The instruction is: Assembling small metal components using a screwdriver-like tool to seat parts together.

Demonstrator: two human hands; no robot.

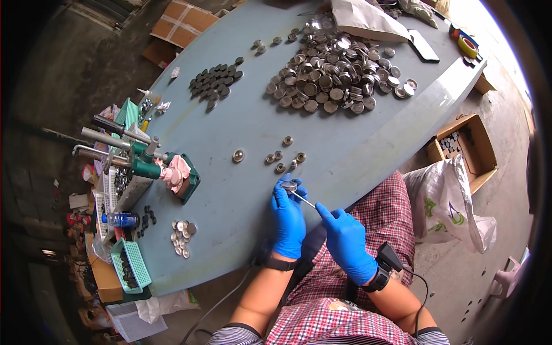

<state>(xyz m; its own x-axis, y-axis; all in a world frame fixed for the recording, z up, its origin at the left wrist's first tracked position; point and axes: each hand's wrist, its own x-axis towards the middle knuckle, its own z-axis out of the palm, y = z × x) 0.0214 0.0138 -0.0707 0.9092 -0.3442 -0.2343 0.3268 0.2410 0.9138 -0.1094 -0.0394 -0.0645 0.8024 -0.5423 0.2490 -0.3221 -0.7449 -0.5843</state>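
Note:
My left hand (289,227), in a blue glove, pinches a round metal cap (288,185) above the near part of the table. My right hand (351,244), also in a blue glove, is closed round a tool with a thin metal shaft (305,199); its handle is hidden in my fist. The tip of the shaft meets the cap, but whether it is inside or only against the edge I cannot tell. Just beyond my left hand lie several small round metal pieces (279,154), with a single one (238,155) farther left.
A large heap of metal caps (328,80) covers the far part of the blue-grey table (230,201). Dark discs (215,83) stand in rows at far left. A green hand press (146,164), silvery discs (183,238) and a green basket (131,267) line the left. An open carton (480,152) sits at right.

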